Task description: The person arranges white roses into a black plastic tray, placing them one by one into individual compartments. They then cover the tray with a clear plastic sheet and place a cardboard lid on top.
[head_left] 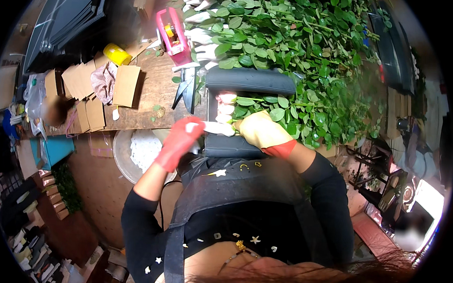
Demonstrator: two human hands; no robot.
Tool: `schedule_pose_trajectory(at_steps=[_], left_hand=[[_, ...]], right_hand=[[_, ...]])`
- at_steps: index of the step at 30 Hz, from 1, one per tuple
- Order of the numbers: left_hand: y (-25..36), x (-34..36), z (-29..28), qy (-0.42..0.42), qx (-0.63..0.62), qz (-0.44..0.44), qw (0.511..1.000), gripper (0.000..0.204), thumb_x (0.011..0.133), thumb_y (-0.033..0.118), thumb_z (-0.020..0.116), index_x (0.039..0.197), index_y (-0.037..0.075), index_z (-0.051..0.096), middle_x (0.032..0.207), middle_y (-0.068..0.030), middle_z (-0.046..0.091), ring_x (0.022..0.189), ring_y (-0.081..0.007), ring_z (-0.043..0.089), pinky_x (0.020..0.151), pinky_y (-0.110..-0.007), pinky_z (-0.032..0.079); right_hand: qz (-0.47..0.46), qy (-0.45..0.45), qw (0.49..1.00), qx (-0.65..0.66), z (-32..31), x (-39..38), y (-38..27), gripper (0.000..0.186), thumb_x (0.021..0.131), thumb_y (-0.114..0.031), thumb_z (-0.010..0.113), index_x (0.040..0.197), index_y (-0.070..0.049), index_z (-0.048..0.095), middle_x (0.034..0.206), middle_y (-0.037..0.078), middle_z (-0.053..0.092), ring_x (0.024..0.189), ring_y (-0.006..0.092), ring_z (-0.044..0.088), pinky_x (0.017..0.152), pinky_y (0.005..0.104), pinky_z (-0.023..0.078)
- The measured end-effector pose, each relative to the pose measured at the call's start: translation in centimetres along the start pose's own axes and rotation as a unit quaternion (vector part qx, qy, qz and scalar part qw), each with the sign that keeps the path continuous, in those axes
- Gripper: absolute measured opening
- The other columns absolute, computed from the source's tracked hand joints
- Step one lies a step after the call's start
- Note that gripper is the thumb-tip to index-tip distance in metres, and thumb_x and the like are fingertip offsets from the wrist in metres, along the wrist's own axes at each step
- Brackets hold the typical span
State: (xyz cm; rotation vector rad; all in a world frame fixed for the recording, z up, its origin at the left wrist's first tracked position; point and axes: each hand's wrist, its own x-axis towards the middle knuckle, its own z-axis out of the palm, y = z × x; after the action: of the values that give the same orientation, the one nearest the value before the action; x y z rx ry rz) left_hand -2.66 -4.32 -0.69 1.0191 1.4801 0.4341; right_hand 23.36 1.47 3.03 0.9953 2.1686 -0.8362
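My left hand (180, 139), in a red glove, pinches the end of a white sleeve (218, 128) that covers a rose bud. My right hand (262, 131), in a pale yellow glove with a red cuff, closes round the rose's stem just behind the sleeve; the fingertips are partly hidden. Both hands are over a dark padded holder (251, 81) with ridged sides. Pale pink rose buds (227, 102) lie inside it in a row, their leafy stems pointing right.
Beyond the holder lie many leafy rose stems (295, 39) with white-sleeved heads (205, 52). Scissors (186, 90) and a pink tape dispenser (173, 37) rest on the wooden table (153, 91). Cardboard pieces (126, 85) are at left. A tub of white sleeves (145, 151) stands below the table edge.
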Motion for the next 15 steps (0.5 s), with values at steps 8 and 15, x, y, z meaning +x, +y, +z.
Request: schedule_pose_trajectory(at_steps=[8, 15], left_hand=[[-1.6, -5.6, -9.4, -0.039, 0.632, -0.031, 0.773, 0.044, 0.090, 0.049, 0.077, 0.108, 0.008, 0.076, 0.108, -0.0195, 0.076, 0.103, -0.0396, 0.071, 0.089, -0.050, 0.057], [-1.8, 5.9, 3.3, 0.013, 0.211, 0.291, 0.933, 0.135, 0.061, 0.053, 0.100, 0.158, -0.005, 0.026, 0.161, -0.0264, 0.035, 0.154, -0.0404, 0.031, 0.128, -0.044, 0.027]], right_hand=[[0.035, -0.060, 0.998, -0.001, 2.9, 3.6, 0.3, 0.034, 0.098, -0.015, 0.052, 0.121, -0.005, 0.075, 0.115, 0.023, 0.075, 0.107, 0.0399, 0.075, 0.097, 0.0495, 0.057], [0.004, -0.038, 0.999, -0.002, -1.2, 1.0, -0.9, 0.027, 0.095, -0.015, 0.056, 0.105, -0.003, 0.077, 0.107, 0.026, 0.075, 0.099, 0.0444, 0.074, 0.090, 0.0493, 0.059]])
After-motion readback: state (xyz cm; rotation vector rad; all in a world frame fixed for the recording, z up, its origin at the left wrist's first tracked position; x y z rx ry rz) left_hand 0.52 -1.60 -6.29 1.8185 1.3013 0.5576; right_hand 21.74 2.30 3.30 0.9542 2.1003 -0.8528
